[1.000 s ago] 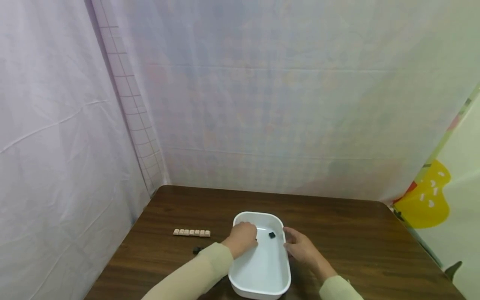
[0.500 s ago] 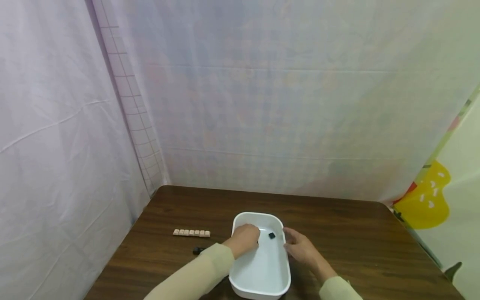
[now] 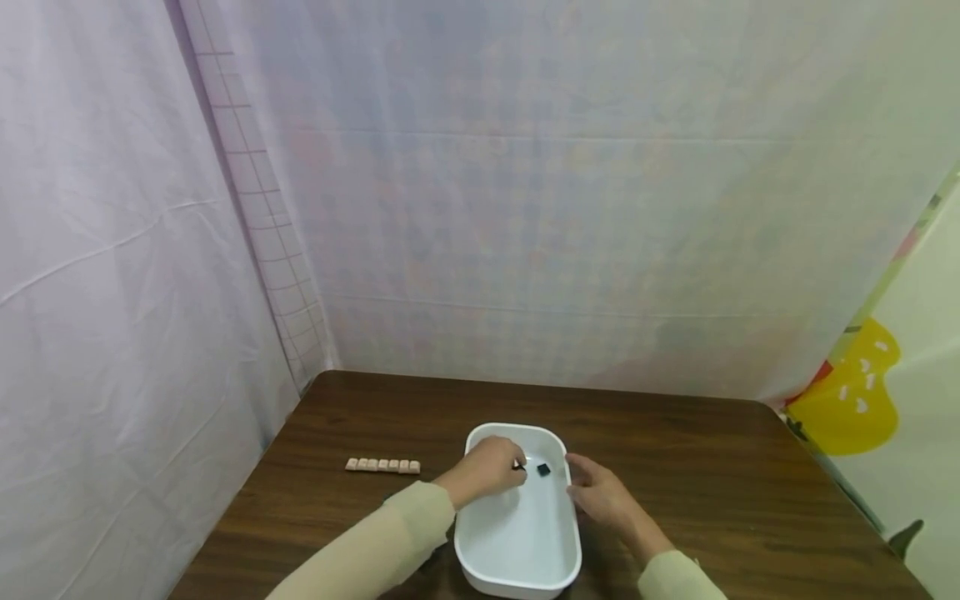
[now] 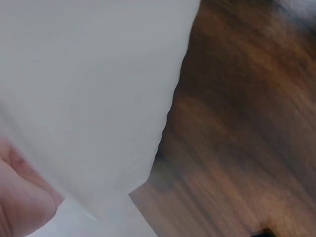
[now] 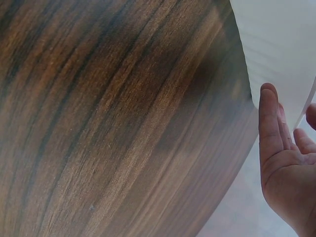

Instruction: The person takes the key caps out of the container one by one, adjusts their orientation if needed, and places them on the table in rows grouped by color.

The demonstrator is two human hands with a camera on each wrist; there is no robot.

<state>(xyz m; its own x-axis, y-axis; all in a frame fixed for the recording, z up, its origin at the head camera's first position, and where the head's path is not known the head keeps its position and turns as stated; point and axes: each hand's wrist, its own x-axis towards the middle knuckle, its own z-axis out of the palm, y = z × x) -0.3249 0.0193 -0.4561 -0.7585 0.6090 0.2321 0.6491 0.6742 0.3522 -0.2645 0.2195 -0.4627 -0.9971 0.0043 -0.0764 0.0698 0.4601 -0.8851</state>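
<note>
A white rectangular tub [image 3: 517,550] stands on the brown wooden table. My left hand [image 3: 487,468] reaches over its left rim into it, pinching a small black keycap [image 3: 519,467] that is mostly hidden by the fingers. Another dark keycap [image 3: 543,470] lies on the tub floor, just right of those fingertips. At the tub's right side, my right hand [image 3: 603,497] touches the outer wall near the rim; the right wrist view shows its fingers straight along the white wall. In the left wrist view, the tub wall covers most of my left hand [image 4: 22,197].
A straight row of beige keycaps [image 3: 383,466] lies on the table [image 3: 675,450] left of the tub. Dark objects beside the tub are mostly hidden under my left sleeve [image 3: 375,542]. White curtains [image 3: 525,208] hang behind the table and at its left.
My left hand has shifted slightly up and right inside the tub, bringing the black keycap into view at its fingertips. Its sleeve now covers more of the dark object. My right hand stays put.
</note>
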